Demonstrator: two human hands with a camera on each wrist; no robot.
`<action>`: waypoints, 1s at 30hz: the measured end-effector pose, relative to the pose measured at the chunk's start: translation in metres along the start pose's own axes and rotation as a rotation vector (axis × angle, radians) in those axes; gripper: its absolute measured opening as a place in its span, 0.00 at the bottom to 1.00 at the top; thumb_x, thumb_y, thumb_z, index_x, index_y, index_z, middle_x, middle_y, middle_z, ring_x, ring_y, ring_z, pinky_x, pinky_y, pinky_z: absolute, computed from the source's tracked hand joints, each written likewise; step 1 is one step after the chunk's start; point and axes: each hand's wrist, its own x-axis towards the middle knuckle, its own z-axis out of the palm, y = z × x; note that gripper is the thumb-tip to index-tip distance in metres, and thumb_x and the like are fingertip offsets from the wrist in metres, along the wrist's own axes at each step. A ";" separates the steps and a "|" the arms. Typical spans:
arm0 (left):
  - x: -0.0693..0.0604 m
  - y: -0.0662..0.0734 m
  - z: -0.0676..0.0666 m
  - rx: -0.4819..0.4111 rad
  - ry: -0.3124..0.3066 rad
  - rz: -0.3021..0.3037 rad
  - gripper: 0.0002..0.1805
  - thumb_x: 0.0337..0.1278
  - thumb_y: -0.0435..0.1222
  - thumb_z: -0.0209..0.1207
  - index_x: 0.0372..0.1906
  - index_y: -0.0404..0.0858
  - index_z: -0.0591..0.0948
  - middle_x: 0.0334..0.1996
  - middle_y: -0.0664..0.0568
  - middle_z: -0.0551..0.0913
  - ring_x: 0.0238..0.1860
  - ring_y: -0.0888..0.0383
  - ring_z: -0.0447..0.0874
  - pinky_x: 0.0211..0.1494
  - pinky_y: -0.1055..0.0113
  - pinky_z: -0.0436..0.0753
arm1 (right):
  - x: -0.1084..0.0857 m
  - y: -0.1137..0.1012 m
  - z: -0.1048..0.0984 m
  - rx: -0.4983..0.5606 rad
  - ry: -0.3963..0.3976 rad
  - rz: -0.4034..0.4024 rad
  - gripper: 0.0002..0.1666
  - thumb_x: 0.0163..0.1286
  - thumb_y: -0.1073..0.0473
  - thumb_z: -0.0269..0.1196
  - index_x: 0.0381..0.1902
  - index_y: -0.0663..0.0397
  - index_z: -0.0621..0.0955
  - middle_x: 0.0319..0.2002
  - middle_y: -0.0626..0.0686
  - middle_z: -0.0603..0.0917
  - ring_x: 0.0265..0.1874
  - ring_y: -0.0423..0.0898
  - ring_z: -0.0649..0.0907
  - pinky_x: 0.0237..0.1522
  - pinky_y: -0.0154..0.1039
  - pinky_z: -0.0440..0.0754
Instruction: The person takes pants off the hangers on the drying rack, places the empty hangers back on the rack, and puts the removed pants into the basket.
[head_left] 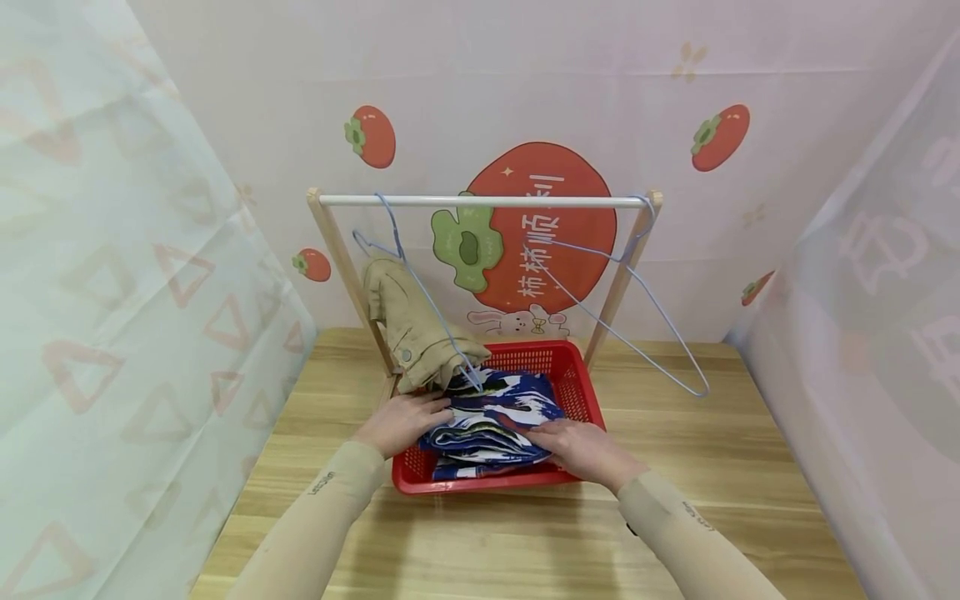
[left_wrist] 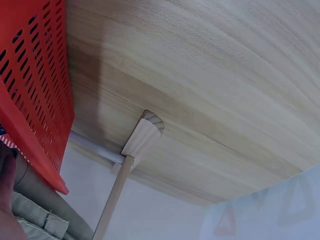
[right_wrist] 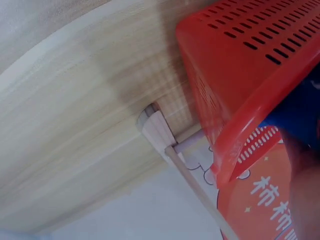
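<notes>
A folded garment (head_left: 487,425) in blue, white and dark print lies in a red plastic basket (head_left: 408,479). In the head view my left hand (head_left: 403,421) rests at its left side, fingers reaching over the cloth. My right hand (head_left: 581,450) touches the right side with fingers extended; both thumbs are hard to make out. Khaki trousers (head_left: 412,317) hang on a blue wire hanger (head_left: 427,292), their lower part just behind my left hand. The left wrist view catches only a bit of hand beside khaki cloth (left_wrist: 40,210).
A rack with a white bar (head_left: 480,201) and wooden legs stands behind and around the basket. A bare blue hanger (head_left: 660,312) dangles at its right end. Underneath is a wood-grain table (head_left: 690,467), with printed curtains (head_left: 825,125) around it.
</notes>
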 end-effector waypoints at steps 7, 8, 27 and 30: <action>-0.002 0.004 -0.004 -0.005 -0.104 -0.018 0.20 0.64 0.31 0.61 0.58 0.50 0.84 0.61 0.50 0.84 0.64 0.46 0.81 0.57 0.51 0.86 | -0.002 0.000 -0.003 0.117 -0.136 0.085 0.31 0.73 0.43 0.63 0.71 0.39 0.77 0.64 0.50 0.83 0.62 0.53 0.82 0.62 0.55 0.82; -0.002 0.005 -0.005 0.000 -0.123 -0.022 0.21 0.64 0.31 0.60 0.60 0.50 0.84 0.62 0.50 0.84 0.65 0.45 0.80 0.57 0.50 0.86 | -0.002 0.000 -0.003 0.135 -0.162 0.107 0.31 0.74 0.41 0.61 0.72 0.38 0.76 0.65 0.50 0.82 0.64 0.54 0.81 0.63 0.55 0.80; -0.016 0.017 -0.024 -0.068 -0.265 -0.151 0.22 0.59 0.26 0.62 0.57 0.44 0.86 0.61 0.47 0.84 0.67 0.44 0.77 0.70 0.43 0.75 | 0.002 -0.002 -0.002 0.241 -0.328 0.282 0.27 0.80 0.40 0.51 0.68 0.42 0.80 0.67 0.49 0.79 0.73 0.56 0.70 0.76 0.61 0.61; -0.019 0.019 -0.033 -0.106 -0.224 -0.168 0.21 0.58 0.26 0.62 0.56 0.41 0.86 0.59 0.45 0.85 0.64 0.43 0.80 0.69 0.45 0.76 | 0.003 -0.002 -0.001 0.204 -0.314 0.282 0.25 0.79 0.41 0.54 0.66 0.41 0.81 0.66 0.48 0.81 0.72 0.56 0.72 0.75 0.61 0.63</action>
